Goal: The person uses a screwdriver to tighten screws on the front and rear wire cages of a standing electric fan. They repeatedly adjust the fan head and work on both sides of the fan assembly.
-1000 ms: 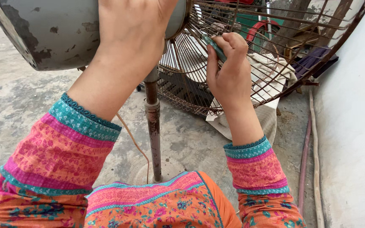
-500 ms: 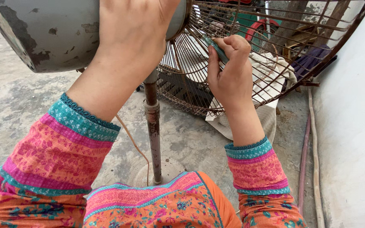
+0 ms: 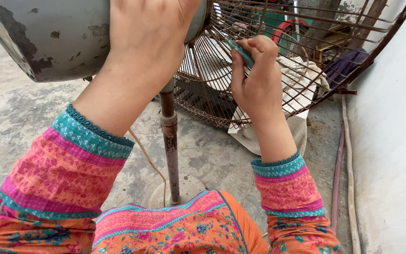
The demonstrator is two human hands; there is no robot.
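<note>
**Two hands on an old stand fan**

Little has moved since the earlier frame: the right hand sits a touch higher against the wire guard, and the left hand keeps its place on the motor housing.

The left hand fills the upper middle of the frame, lying flat over the grey motor housing, whose paint is chipped and flaking. Its fingers run out of the top of the picture, so I cannot tell whether they are curled or spread.

The right hand, right of centre in the upper half, is closed in a fist around a small green-handled tool. The tool's tip is pressed against the rusty wire guard, which spreads across the upper right of the frame. The fan blades show pale behind the wires.

Below the housing, a rusty pole drops through the centre of the frame to a round base on the concrete floor. A thin cord hangs just left of the pole. A white cloth lies under the guard, and a hose runs along the white wall on the right side.
</note>
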